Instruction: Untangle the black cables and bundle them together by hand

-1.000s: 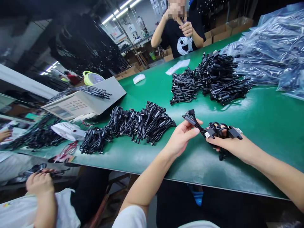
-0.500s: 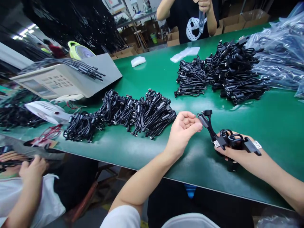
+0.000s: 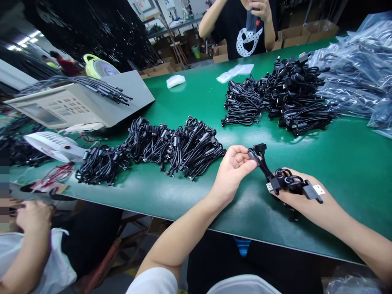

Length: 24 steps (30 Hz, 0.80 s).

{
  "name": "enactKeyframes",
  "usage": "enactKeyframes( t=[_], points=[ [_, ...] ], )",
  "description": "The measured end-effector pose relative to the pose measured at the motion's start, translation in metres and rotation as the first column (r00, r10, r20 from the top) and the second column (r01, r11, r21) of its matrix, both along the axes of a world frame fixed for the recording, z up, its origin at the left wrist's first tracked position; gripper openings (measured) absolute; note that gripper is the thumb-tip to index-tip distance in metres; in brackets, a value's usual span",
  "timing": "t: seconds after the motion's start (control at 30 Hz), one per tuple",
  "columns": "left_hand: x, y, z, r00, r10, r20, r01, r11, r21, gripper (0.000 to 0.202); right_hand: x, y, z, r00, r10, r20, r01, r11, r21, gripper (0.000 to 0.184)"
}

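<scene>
- Green table (image 3: 196,102), workshop with cardboard boxes (image 3: 294,36) behind.
- Cable bundle (image 3: 278,183): between both hands, over near side of table; USB plugs stick out.
- Right hand (image 3: 306,201): wrapped around bundle, gripping it.
- Left hand (image 3: 230,174): fingers curled, thumb and fingertip pinching bundle's connector end.
- Near pile (image 3: 186,149): black cables, just beyond left hand.
- Far pile (image 3: 294,92): more cables, beyond right hand.
- Clear bags (image 3: 352,77): heaped beside far pile.
- Tester (image 3: 128,96): left, cables on top.
- Co-worker (image 3: 232,36): across table, black shirt.

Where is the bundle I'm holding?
Right of centre in the head view: the bundle is in your right hand over the table, left hand at its end.
</scene>
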<state>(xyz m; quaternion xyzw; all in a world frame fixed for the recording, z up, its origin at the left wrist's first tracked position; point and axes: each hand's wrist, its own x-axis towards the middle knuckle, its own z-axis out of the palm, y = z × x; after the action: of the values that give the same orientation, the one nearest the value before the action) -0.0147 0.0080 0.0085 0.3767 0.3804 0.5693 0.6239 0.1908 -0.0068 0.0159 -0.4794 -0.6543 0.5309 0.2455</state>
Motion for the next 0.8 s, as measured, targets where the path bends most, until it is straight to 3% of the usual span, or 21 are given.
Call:
enactKeyframes(
  t=[0.13, 0.27, 0.37, 0.53, 0.63, 0.73, 0.8],
  points=[
    [0.0007, -0.0014, 0.0007, 0.989, -0.13, 0.077, 0.131, 0.991, -0.016, 0.036, 0.0005, 0.002, -0.0029, 0.978, -0.009, -0.209, -0.034, 0.979, -0.201, 0.018],
    [0.0024, -0.0023, -0.0001, 0.959, -0.25, 0.131, 0.258, 0.965, -0.051, 0.036, -0.0011, 0.0025, -0.0028, 0.903, -0.097, -0.418, -0.125, 0.872, -0.473, 0.033],
    [0.0028, -0.002, -0.0012, 0.957, -0.258, 0.134, 0.271, 0.958, -0.089, 0.036, -0.0028, 0.0025, -0.0047, 0.857, -0.154, -0.491, -0.172, 0.814, -0.555, 0.033],
    [0.003, -0.0018, -0.0025, 0.951, -0.284, 0.126, 0.298, 0.948, -0.114, 0.036, -0.0055, 0.0032, -0.0092, 0.839, -0.238, -0.49, -0.147, 0.767, -0.625, 0.034],
    [0.0038, -0.0026, -0.0035, 0.955, -0.282, 0.088, 0.29, 0.953, -0.087, 0.033, -0.0077, 0.0033, -0.0076, 0.867, -0.225, -0.443, -0.073, 0.824, -0.562, 0.035],
    [0.0044, -0.0033, -0.0039, 0.974, -0.226, -0.03, 0.225, 0.974, -0.023, 0.031, -0.0081, 0.0027, -0.0037, 0.942, -0.171, -0.289, 0.08, 0.95, -0.302, 0.031],
    [0.0046, -0.0039, -0.0038, 0.98, -0.15, -0.128, 0.155, 0.988, 0.03, 0.035, -0.0069, 0.0015, -0.0006, 0.976, -0.16, -0.148, 0.146, 0.984, -0.098, 0.027]
  ],
)
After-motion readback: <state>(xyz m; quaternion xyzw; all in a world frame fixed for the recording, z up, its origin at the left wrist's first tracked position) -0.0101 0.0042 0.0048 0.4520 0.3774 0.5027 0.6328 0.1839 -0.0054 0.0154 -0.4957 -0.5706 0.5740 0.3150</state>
